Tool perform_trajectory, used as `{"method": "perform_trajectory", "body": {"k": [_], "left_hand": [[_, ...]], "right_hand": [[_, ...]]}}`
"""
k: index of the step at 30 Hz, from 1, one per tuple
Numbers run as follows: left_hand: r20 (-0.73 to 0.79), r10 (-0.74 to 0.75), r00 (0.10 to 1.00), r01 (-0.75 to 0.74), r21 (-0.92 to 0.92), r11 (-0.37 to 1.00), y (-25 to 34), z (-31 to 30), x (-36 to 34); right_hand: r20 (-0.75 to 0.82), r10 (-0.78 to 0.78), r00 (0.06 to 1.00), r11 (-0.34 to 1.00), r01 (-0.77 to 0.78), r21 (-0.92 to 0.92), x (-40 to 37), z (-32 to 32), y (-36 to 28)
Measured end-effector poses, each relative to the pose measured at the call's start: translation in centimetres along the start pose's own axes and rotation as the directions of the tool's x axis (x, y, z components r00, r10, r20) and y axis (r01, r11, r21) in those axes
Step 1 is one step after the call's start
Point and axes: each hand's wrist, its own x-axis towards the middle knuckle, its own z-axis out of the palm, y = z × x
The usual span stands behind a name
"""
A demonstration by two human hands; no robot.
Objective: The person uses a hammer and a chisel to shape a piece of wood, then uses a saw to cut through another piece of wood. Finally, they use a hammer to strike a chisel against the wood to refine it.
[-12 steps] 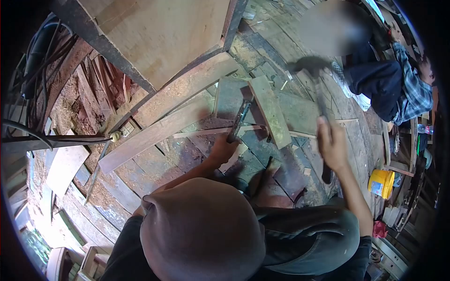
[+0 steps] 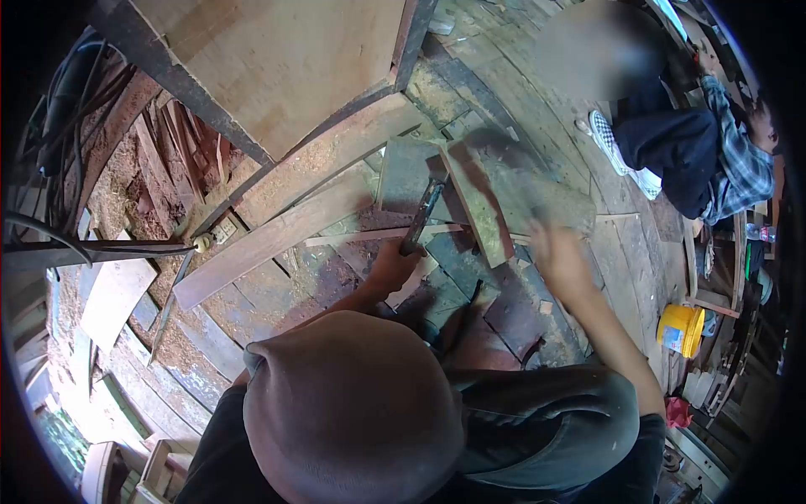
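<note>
My left hand [image 2: 398, 265] is closed round the lower end of a dark metal tool [image 2: 425, 217], whose upper end touches a short wooden board [image 2: 477, 202]. That board leans at a slant over other flat pieces of wood on the floor. To its right, my right hand [image 2: 561, 257] grips a hammer, blurred by motion. The hammer's head [image 2: 497, 149] is a dark smear above and right of the board's top end.
A large plywood-sided box [image 2: 277, 67] stands at the top. Long planks [image 2: 277, 239] lie at the left of my hands. A person [image 2: 672, 151] sits at the upper right, above a yellow bucket [image 2: 681, 329]. Cables [image 2: 63, 126] hang at the far left.
My right hand has swung left with the hammer, whose head is now nearer the board. The board looks more tilted. My left hand has barely moved.
</note>
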Motion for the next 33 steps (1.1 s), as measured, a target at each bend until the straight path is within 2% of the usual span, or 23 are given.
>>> {"method": "perform_trajectory", "body": {"k": [2, 5, 7, 8, 9, 10, 11, 14, 15, 16, 17, 18, 19, 20, 21, 23, 25, 26, 27, 28, 29, 31, 33], "left_hand": [[0.045, -0.084, 0.995, 0.087, -0.064, 0.994, 0.7, -0.2, -0.3], [0.049, -0.101, 0.994, 0.104, -0.076, 0.992, 0.2, 0.1, 0.1], [0.039, -0.078, 0.996, 0.080, -0.045, 0.996, 0.2, 0.1, 0.5], [0.026, -0.064, 0.998, 0.064, -0.014, 0.998, -0.2, 0.2, 0.5], [0.031, -0.078, 0.996, 0.079, -0.013, 0.997, -0.5, 0.2, 0.5], [0.032, -0.023, 0.999, 0.023, -0.010, 1.000, -0.6, 0.1, 0.6], [0.030, 0.038, 0.999, -0.038, -0.008, 0.999, -0.7, -0.1, 0.7], [0.028, -0.007, 1.000, 0.008, -0.027, 1.000, -0.5, 0.3, 0.4], [0.024, -0.025, 0.999, 0.026, -0.037, 0.999, -0.3, 0.3, 0.5], [0.016, -0.020, 1.000, 0.021, -0.039, 0.999, -0.6, 0.3, 0.5], [0.022, 0.012, 1.000, -0.011, -0.051, 0.999, -1.1, 0.4, 0.7], [0.018, 0.047, 0.999, -0.046, -0.060, 0.997, -1.2, 0.1, 0.8], [-0.003, 0.051, 0.999, -0.051, -0.061, 0.997, -0.7, -0.2, 0.6], [0.045, -0.011, 0.999, 0.013, -0.036, 0.999, -0.2, -0.2, 0.3], [0.091, -0.068, 0.994, 0.069, -0.007, 0.998, 0.7, -0.4, 0.4], [0.115, -0.058, 0.992, 0.057, 0.016, 0.998, 0.3, -0.4, 0.4], [0.087, 0.090, 0.992, -0.096, 0.074, 0.993, -1.5, -0.4, 1.8], [0.091, 0.075, 0.993, -0.082, 0.072, 0.994, -1.7, -0.6, 1.7], [0.131, 0.023, 0.991, -0.029, 0.046, 0.999, -1.4, -1.1, 1.7], [0.175, -0.023, 0.984, 0.018, 0.028, 0.999, -0.6, -1.7, 1.6], [0.187, -0.022, 0.982, 0.015, 0.039, 0.999, 0.5, -2.8, 1.6], [0.310, -0.082, 0.947, 0.053, 0.102, 0.993, 2.7, -5.3, 1.3], [0.303, -0.065, 0.951, 0.037, 0.094, 0.995, 2.8, -7.0, 1.7]], "right_hand": [[0.128, 0.073, 0.989, 0.988, -0.089, 0.128, 1.1, 1.8, -1.5], [0.107, 0.074, 0.991, 0.979, -0.093, 0.180, 2.1, -1.8, -3.2], [-0.240, -0.076, 0.968, 0.993, 0.096, 0.071, 1.9, -4.5, -3.3], [-0.421, -0.157, 0.894, 0.985, 0.172, -0.003, 1.7, -6.7, -3.9], [-0.437, -0.370, 0.820, 0.923, 0.271, -0.273, 1.7, -9.4, -3.0], [-0.489, -0.316, 0.813, 0.870, 0.454, 0.192, 1.9, -11.1, -2.9], [-0.517, -0.245, 0.820, 0.586, 0.550, 0.595, 2.0, -12.4, -3.1], [-0.642, -0.126, 0.756, 0.297, 0.646, 0.703, 1.8, -10.6, -5.3], [-0.670, -0.086, 0.738, 0.619, 0.566, 0.545, 1.1, -8.2, -4.0], [-0.614, -0.248, 0.749, 0.855, 0.467, 0.224, 0.8, -5.4, -1.9], [-0.500, -0.377, 0.780, 0.925, 0.345, -0.159, 0.8, -3.7, -0.6], [-0.165, -0.157, 0.974, 0.985, 0.166, 0.043, 1.0, -2.8, -2.0], [0.212, 0.091, 0.973, 0.996, -0.091, -0.011, 1.8, -1.9, -1.9], [0.072, -0.009, 0.997, 0.995, 0.002, 0.100, 1.5, 0.2, -0.2], [0.062, -0.020, 0.998, 0.994, 0.014, 0.104, 1.7, -0.3, -0.2], [0.038, -0.002, 0.999, 0.986, -0.005, 0.167, 1.7, -2.0, -0.8], [-0.141, -0.044, 0.989, 0.978, 0.072, 0.195, 1.0, -4.8, -1.3], [-0.219, -0.026, 0.975, 0.974, 0.074, 0.216, 0.6, -6.4, -1.7], [-0.310, 0.063, 0.949, 0.869, 0.100, 0.485, 0.4, -7.5, -2.1], [-0.402, 0.081, 0.912, 0.816, 0.171, 0.552, 0.4, -8.7, -2.8], [-0.412, 0.056, 0.909, 0.701, 0.258, 0.664, 0.6, -9.8, -3.4], [-0.384, 0.097, 0.918, 0.535, 0.278, 0.798, 0.7, -9.5, -2.6], [-0.263, 0.229, 0.937, 0.587, 0.083, 0.805, 0.0, -6.9, 0.6]]}}
